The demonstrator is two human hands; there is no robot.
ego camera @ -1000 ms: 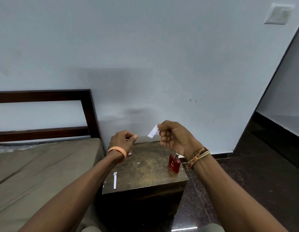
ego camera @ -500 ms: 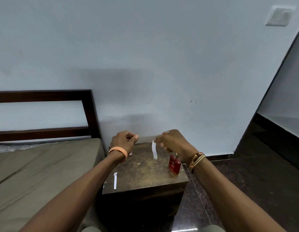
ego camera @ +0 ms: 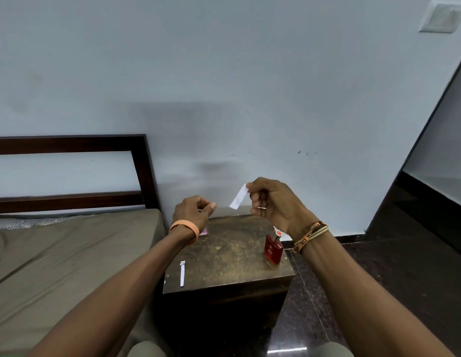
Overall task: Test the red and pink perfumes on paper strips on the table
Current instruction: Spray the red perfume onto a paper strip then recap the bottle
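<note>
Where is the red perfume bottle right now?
In the head view, the red perfume bottle stands near the wooden table's right edge, just below the right hand, which pinches a paper strip.

The paper strip [ego camera: 239, 197] you hold is thin and matt white, like the second strip [ego camera: 182, 273]. Your bedside table [ego camera: 224, 256] has a worn, scuffed wooden top. The red perfume bottle [ego camera: 272, 251] looks glossy, the bedsheet [ego camera: 69, 253] is matt cloth, and the floor [ego camera: 379, 266] is polished speckled stone.
</note>
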